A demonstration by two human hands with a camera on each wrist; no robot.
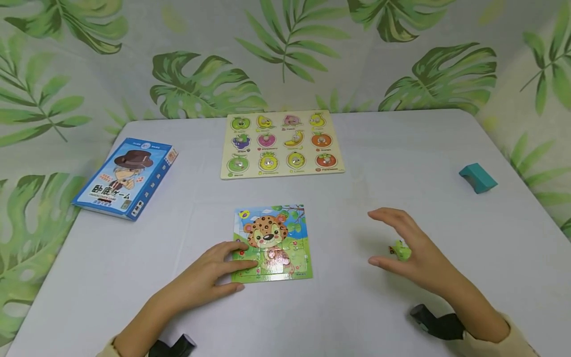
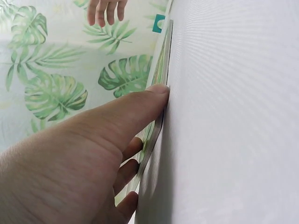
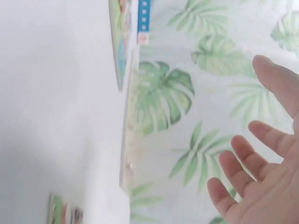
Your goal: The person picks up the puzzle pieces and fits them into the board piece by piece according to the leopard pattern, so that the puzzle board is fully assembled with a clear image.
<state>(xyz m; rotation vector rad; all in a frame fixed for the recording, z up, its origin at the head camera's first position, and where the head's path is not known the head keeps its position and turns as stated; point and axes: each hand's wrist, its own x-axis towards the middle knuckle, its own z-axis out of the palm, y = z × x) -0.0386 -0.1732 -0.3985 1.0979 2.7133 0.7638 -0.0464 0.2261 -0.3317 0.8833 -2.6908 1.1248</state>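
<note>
A square jigsaw puzzle (image 1: 294, 260) with a cartoon leopard on a green and blue scene lies near the table's middle. Over its left side rests my left hand (image 1: 202, 277), two fingers reaching onto the picture and the thumb at the near edge. In the left wrist view, the thumb (image 2: 149, 100) touches the puzzle's edge. My right hand (image 1: 421, 255) hovers to the right, thumb and fingers spread apart, holding nothing. Partly hidden by that hand is a small green piece (image 1: 403, 250), whose kind I cannot tell.
A wooden fruit peg board (image 1: 283, 148) lies at the back centre. To the left is a blue card game box (image 1: 127, 178) with a cartoon figure in a hat. A teal arched block (image 1: 479, 177) stands at the right. Leaf-patterned cloth hangs behind the white table (image 1: 339, 317).
</note>
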